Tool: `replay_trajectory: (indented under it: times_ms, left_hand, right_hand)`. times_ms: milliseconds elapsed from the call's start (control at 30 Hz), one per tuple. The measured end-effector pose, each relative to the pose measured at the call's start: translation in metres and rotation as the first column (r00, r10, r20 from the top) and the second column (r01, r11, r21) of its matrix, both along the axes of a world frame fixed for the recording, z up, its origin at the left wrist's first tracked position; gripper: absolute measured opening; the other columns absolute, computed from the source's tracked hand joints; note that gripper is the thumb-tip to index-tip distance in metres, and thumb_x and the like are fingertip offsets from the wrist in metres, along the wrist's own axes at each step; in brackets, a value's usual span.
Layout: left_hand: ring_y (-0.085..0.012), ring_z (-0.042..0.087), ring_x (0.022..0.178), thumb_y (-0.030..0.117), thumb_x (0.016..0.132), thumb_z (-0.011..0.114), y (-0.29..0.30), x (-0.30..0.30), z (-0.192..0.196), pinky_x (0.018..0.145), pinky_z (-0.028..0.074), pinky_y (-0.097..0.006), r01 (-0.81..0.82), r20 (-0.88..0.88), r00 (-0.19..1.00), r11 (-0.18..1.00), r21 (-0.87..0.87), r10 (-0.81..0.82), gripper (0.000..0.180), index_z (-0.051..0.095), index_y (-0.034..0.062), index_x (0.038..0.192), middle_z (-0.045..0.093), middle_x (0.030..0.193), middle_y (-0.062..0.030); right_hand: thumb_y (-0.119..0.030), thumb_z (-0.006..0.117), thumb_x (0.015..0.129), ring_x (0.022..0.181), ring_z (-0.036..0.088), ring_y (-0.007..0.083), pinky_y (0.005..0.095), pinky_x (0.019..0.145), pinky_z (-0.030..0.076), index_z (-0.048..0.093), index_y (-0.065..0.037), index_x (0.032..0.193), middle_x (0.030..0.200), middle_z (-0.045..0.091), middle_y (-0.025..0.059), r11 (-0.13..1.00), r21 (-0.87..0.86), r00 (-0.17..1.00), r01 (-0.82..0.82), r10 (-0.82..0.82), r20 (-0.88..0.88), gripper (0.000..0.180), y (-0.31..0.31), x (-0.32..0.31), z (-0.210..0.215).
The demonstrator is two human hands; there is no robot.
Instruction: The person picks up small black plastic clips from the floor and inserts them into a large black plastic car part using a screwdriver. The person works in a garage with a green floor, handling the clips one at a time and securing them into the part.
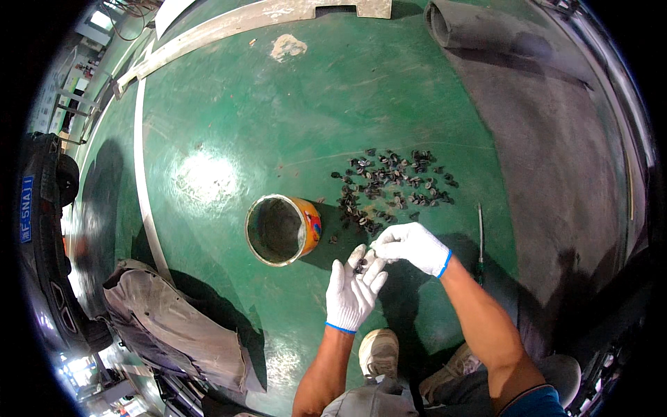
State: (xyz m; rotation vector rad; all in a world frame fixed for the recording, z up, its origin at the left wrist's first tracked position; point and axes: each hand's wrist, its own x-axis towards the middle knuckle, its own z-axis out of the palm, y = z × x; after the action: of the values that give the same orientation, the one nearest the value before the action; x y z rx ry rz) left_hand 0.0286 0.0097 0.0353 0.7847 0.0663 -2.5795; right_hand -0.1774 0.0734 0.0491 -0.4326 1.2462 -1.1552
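Both of my hands wear white knit gloves with blue cuffs. My left hand (351,295) is turned palm up, its fingers partly curled under a few small black clips (360,265). Close above its fingertips, my right hand (411,248) has thumb and fingers pinched together; whatever lies between them is too small to make out. Beyond my hands, a loose pile of similar small black clips (389,177) spreads over the green floor. An orange and yellow bucket (310,229) stands left of the pile, its mouth facing up and its inside grey.
A screwdriver (481,240) lies on the floor to the right. Grey matting (549,146) covers the right side, rolled at its far end. A worn grey panel (170,326) lies at lower left. Near the left rim is a dark car bumper (52,278). My shoes (380,353) are below my hands.
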Motion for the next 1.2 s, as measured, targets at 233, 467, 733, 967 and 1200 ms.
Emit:
replay_trajectory:
  times_ms: [233, 467, 733, 967, 1200]
  left_hand:
    - [-0.0372, 0.059, 0.13, 0.047, 0.106, 0.053, 0.005, 0.004, 0.003, 0.104, 0.053, -0.051, -0.011, -0.038, 0.999, 1.0, -0.016, 0.01, 0.061, 0.045, 0.0033, 0.148, 0.055, 0.146, -0.0201]
    - [-0.037, 0.061, 0.128, 0.034, 0.106, 0.058, 0.008, 0.006, 0.006, 0.103, 0.055, -0.05, -0.027, -0.121, 0.992, 0.999, 0.043, 0.032, 0.05, 0.051, 0.0018, 0.143, 0.058, 0.142, -0.0214]
    - [-0.0334, 0.066, 0.116, 0.022, 0.104, 0.062, 0.011, 0.004, 0.012, 0.093, 0.059, -0.043, 0.009, -0.085, 0.996, 1.0, 0.027, -0.007, 0.041, 0.053, 0.0021, 0.139, 0.064, 0.132, -0.0203]
    - [-0.0185, 0.068, 0.085, 0.009, 0.096, 0.071, 0.047, 0.02, -0.014, 0.071, 0.055, -0.028, 0.233, 0.097, 0.97, 0.966, -0.113, -0.223, 0.038, 0.059, 0.0002, 0.131, 0.069, 0.115, -0.0158]
    - [-0.0175, 0.068, 0.085, 0.017, 0.101, 0.069, 0.106, 0.051, -0.038, 0.074, 0.053, -0.029, 0.564, 0.165, 0.814, 0.825, 0.005, -0.557, 0.037, 0.061, 0.0001, 0.132, 0.072, 0.11, -0.0123]
  right_hand:
    - [-0.01, 0.076, 0.09, 0.095, 0.07, 0.0148, 0.0319, 0.089, 0.056, 0.076, 0.003, 0.111, 0.102, 0.077, 0.0099, 0.975, -0.099, 0.959, -0.197, 0.17, -0.226, 0.025, 0.003, 0.007, 0.011]
    - [-0.01, 0.075, 0.091, 0.1, 0.07, 0.0139, 0.0308, 0.089, 0.056, 0.075, 0.0, 0.118, 0.107, 0.077, 0.0074, 0.997, -0.079, 0.999, -0.003, -0.001, -0.051, 0.029, 0.012, 0.001, 0.003]
    - [-0.012, 0.074, 0.092, 0.086, 0.066, 0.0101, 0.028, 0.076, 0.053, 0.075, -0.002, 0.119, 0.103, 0.076, 0.0045, 0.996, 0.01, 0.986, 0.088, -0.086, -0.146, 0.029, 0.023, -0.009, 0.003]
    - [-0.018, 0.073, 0.092, 0.097, 0.071, 0.02, 0.0348, 0.085, 0.056, 0.075, -0.002, 0.119, 0.11, 0.077, 0.0095, 0.996, -0.024, 0.939, 0.09, -0.093, -0.33, 0.031, 0.023, -0.009, -0.025]
    - [-0.025, 0.066, 0.093, 0.118, 0.063, 0.0343, 0.0458, 0.1, 0.051, 0.063, -0.013, 0.134, 0.127, 0.068, 0.0113, 0.994, 0.046, 0.288, -0.103, 0.074, -0.955, 0.043, -0.025, 0.008, -0.008]
